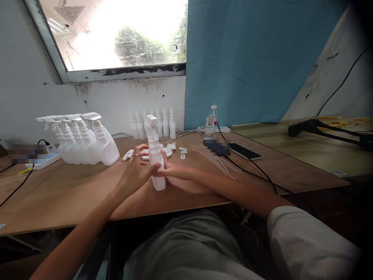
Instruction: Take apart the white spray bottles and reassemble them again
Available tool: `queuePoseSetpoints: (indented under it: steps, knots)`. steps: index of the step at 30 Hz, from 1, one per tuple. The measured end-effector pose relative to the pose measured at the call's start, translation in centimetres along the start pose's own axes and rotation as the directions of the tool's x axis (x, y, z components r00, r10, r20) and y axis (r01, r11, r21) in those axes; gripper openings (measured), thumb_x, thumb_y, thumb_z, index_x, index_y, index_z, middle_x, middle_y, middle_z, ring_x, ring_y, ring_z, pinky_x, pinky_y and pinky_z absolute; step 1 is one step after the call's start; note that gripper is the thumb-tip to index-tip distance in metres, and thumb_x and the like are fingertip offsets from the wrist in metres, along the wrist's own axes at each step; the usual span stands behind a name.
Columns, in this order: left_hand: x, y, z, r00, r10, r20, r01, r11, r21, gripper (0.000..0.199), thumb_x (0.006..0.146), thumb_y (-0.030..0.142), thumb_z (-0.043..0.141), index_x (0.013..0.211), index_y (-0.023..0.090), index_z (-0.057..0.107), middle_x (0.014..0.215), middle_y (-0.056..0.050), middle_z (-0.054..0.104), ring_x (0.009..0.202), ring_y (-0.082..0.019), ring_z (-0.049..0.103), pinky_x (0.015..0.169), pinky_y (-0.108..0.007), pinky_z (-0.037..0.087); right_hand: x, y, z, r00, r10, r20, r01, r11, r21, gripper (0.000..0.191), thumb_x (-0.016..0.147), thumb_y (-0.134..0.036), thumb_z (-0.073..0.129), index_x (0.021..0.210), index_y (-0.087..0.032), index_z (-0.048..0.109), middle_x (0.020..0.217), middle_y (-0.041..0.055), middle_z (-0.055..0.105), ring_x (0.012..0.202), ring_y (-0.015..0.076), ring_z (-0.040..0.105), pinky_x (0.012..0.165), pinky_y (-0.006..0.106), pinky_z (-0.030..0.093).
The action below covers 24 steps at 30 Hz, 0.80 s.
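A white spray bottle with a trigger head on top stands nearly upright, slightly tilted, between my two hands near the front of the table. My left hand is at its left side, the thumb pressed against the lower body and the fingers curled with gaps between them. From the right, my right hand grips the lower body; some of its fingers are hidden behind the bottle. Just beyond my hands lie loose white trigger heads, partly covered. Small white rings are to their right.
Several white spray bottles with heads stand at the left. Headless bottles line the wall. Thin white tubes, a water bottle, a phone and black cables are at the right. A power strip lies far left.
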<state>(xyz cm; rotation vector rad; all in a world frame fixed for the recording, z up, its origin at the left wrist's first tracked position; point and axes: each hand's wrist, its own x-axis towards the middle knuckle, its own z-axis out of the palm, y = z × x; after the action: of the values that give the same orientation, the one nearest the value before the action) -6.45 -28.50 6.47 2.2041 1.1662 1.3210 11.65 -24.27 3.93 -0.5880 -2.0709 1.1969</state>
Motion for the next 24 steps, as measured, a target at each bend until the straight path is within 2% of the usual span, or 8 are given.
queuePoseSetpoints:
  steps: [3,6,8,10,12,14,21,24]
  knots:
    - [-2.9,-0.3,0.5,0.997,-0.076,-0.031,0.078,0.995,0.059,0.083,0.068,0.042,0.074,0.133,0.035,0.022,0.144,-0.013,0.033,0.121,-0.032,0.051,0.081,-0.043,0.056,-0.1,1.0,2.1,0.983,0.017,0.183,-0.001,0.996,-0.088,0.084,0.070,-0.042,0.076,0.143,-0.028,0.038,0.134,0.0048,0.050,0.131,0.0259,0.041,0.107,0.036,0.039]
    - [-3.5,-0.5,0.0,0.991,-0.118,-0.059,0.124,0.985,0.124,0.084,0.070,0.040,0.070,0.136,0.036,0.019,0.139,-0.012,0.040,0.110,-0.030,0.058,0.072,-0.040,0.056,0.0,2.4,3.3,0.982,-0.044,0.186,0.065,0.992,-0.108,0.094,0.067,-0.041,0.078,0.147,-0.028,0.031,0.131,0.0059,0.053,0.127,0.0240,0.046,0.107,0.035,0.039]
    - [-3.3,-1.0,-0.9,0.991,-0.122,-0.058,0.131,0.973,0.188,0.076,0.072,0.039,0.066,0.135,0.034,0.023,0.128,-0.011,0.050,0.097,-0.028,0.062,0.069,-0.038,0.055,0.0,3.3,3.3,0.986,-0.103,0.128,0.120,0.985,-0.127,0.113,0.065,-0.041,0.081,0.152,-0.030,0.010,0.142,0.0092,0.042,0.133,0.0236,0.040,0.110,0.037,0.034]
    - [-3.0,-1.7,-1.9,0.987,-0.144,-0.075,0.159,0.948,0.276,0.071,0.073,0.039,0.064,0.134,0.032,0.028,0.115,-0.008,0.058,0.087,-0.026,0.064,0.068,-0.037,0.053,0.0,3.9,3.1,0.983,-0.155,0.100,0.171,0.969,-0.176,0.126,0.064,-0.040,0.082,0.151,-0.030,-0.009,0.154,0.0125,0.020,0.139,0.0243,0.030,0.113,0.039,0.029]
    - [-2.7,-2.7,-2.8,0.978,-0.179,-0.105,0.205,0.909,0.363,0.069,0.072,0.041,0.063,0.133,0.029,0.033,0.103,-0.005,0.062,0.081,-0.027,0.064,0.066,-0.036,0.051,-0.2,4.1,2.8,0.978,-0.177,0.114,0.200,0.950,-0.240,0.129,0.067,-0.040,0.080,0.149,-0.029,-0.017,0.158,0.0134,0.000,0.142,0.0256,0.021,0.115,0.040,0.024]
    - [-2.4,-3.6,-3.9,0.969,-0.203,-0.140,0.244,0.870,0.428,0.067,0.072,0.042,0.063,0.131,0.027,0.036,0.097,-0.005,0.064,0.079,-0.027,0.064,0.066,-0.036,0.050,-0.3,3.9,2.8,0.978,-0.163,0.132,0.196,0.936,-0.294,0.122,0.072,-0.041,0.076,0.150,-0.027,-0.016,0.158,0.0133,-0.006,0.143,0.0264,0.018,0.115,0.041,0.023]
    - [1.4,-6.3,-8.7,0.910,-0.145,-0.388,0.334,0.811,0.481,0.061,0.069,0.041,0.068,0.123,0.023,0.046,0.112,-0.008,0.056,0.090,-0.027,0.060,0.084,-0.038,0.048,-0.5,3.2,3.2,0.985,-0.105,0.136,0.149,0.916,-0.373,0.105,0.077,-0.042,0.071,0.152,-0.025,0.000,0.156,0.0152,0.012,0.140,0.0274,0.027,0.112,0.043,0.027]
    - [3.0,-7.5,-10.0,0.903,-0.126,-0.412,0.331,0.813,0.478,0.059,0.071,0.042,0.067,0.123,0.022,0.048,0.112,-0.008,0.051,0.092,-0.027,0.058,0.088,-0.040,0.047,-0.5,3.2,3.1,0.987,-0.085,0.140,0.135,0.906,-0.401,0.102,0.077,-0.041,0.071,0.152,-0.022,0.004,0.154,0.0160,0.017,0.138,0.0276,0.031,0.111,0.043,0.029]
